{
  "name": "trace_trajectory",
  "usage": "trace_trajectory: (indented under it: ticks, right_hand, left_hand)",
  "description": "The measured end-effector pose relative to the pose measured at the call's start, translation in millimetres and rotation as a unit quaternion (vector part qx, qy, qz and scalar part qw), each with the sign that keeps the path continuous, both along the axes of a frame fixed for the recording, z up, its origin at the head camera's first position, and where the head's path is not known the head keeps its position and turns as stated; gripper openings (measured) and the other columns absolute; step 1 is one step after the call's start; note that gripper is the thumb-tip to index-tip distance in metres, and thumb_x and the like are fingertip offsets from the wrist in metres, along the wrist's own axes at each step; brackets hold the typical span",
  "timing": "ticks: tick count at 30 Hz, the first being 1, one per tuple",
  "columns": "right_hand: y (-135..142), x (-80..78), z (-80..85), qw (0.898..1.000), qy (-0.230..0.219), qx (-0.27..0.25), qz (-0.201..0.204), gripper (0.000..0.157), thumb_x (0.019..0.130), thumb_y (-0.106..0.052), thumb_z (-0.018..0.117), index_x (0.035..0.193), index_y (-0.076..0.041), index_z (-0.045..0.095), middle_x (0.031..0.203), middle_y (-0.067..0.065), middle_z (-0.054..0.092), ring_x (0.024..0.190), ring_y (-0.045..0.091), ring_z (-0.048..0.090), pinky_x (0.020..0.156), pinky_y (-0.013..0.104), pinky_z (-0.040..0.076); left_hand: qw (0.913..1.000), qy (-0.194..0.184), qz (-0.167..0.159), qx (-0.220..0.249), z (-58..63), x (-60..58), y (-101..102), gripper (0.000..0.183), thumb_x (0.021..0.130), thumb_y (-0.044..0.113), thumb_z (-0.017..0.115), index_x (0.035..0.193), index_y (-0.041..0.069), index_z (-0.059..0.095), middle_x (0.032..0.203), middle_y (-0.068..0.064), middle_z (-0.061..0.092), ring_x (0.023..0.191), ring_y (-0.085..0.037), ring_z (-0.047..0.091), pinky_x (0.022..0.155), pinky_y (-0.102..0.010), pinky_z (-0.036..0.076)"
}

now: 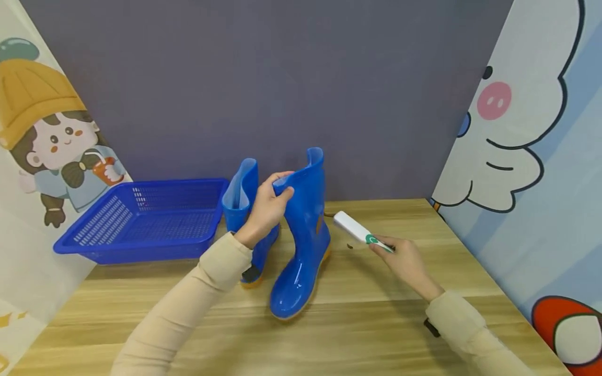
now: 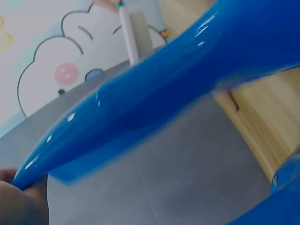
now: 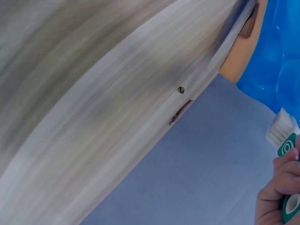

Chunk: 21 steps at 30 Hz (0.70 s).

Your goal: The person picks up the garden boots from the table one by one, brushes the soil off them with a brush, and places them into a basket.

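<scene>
Roughly upright, the held boot (image 1: pixel 304 230) points near-left.

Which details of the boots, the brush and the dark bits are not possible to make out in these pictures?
Second boot: head view, partly hidden behind the left hand.
Brush, handle end: head view, covered by the right hand; right wrist view, cut off by the right edge.
Dark bits: head and right wrist views, too small to identify.

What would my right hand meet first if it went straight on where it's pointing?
Most likely the blue boot held by your left hand: the brush in your right hand points toward it and would touch first, though depth is hard to judge.
</scene>
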State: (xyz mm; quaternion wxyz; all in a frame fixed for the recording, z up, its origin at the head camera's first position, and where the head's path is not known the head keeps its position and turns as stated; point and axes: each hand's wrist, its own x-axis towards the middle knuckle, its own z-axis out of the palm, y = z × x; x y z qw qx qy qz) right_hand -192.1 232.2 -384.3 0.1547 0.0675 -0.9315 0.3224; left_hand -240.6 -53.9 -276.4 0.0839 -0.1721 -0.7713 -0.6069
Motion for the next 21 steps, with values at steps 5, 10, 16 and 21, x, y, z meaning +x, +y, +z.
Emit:
trace_trajectory:
  ticks: [5,10,16,21]
  right_hand:
    - [3.5,1.3,-2.8,1.0,-0.002,-0.007,-0.003,0.035,0.084,-0.029,0.065,0.112,-0.007,0.066,0.073,0.009,0.067,0.037,0.005,0.026,0.036,0.022,0.029]
    - [6.7,3.2,-7.9,1.0,-0.018,-0.015,0.003,0.036,0.085,-0.031,0.064,0.113,-0.009,0.066,0.088,0.012,0.069,0.038,0.006,0.028,0.036,0.022,0.03]
    - [5.6,0.8,-9.4,1.0,-0.014,-0.024,0.005,0.037,0.085,-0.03,0.065,0.114,-0.008,0.066,0.097,0.016,0.069,0.041,0.007,0.03,0.038,0.022,0.031]
    - [3.8,1.9,-10.7,1.0,-0.013,-0.019,0.001,0.04,0.085,-0.034,0.064,0.115,-0.007,0.065,0.098,0.016,0.068,0.041,0.007,0.032,0.038,0.023,0.032]
  left_hand:
    - [0.9981,-0.028,-0.026,-0.048,3.2,-1.8,-9.2,0.037,0.094,0.012,0.05,0.13,0.015,0.046,0.082,-0.002,0.058,0.056,-0.013,0.053,0.06,-0.025,0.048]
    - [0.9959,-0.023,-0.034,-0.081,2.0,-1.4,-11.9,0.045,0.09,0.014,0.056,0.133,0.015,0.043,0.118,-0.006,0.057,0.097,-0.022,0.06,0.083,-0.039,0.051]
    - [0.977,0.046,0.039,-0.205,16.8,3.4,1.8,0.049,0.088,0.023,0.059,0.134,0.015,0.045,0.091,-0.01,0.062,0.061,-0.021,0.057,0.051,-0.028,0.046]
    - [0.9324,0.098,0.081,-0.338,34.7,6.0,15.2,0.049,0.088,0.026,0.061,0.131,0.009,0.049,0.128,-0.009,0.055,0.089,-0.023,0.064,0.071,-0.035,0.053]
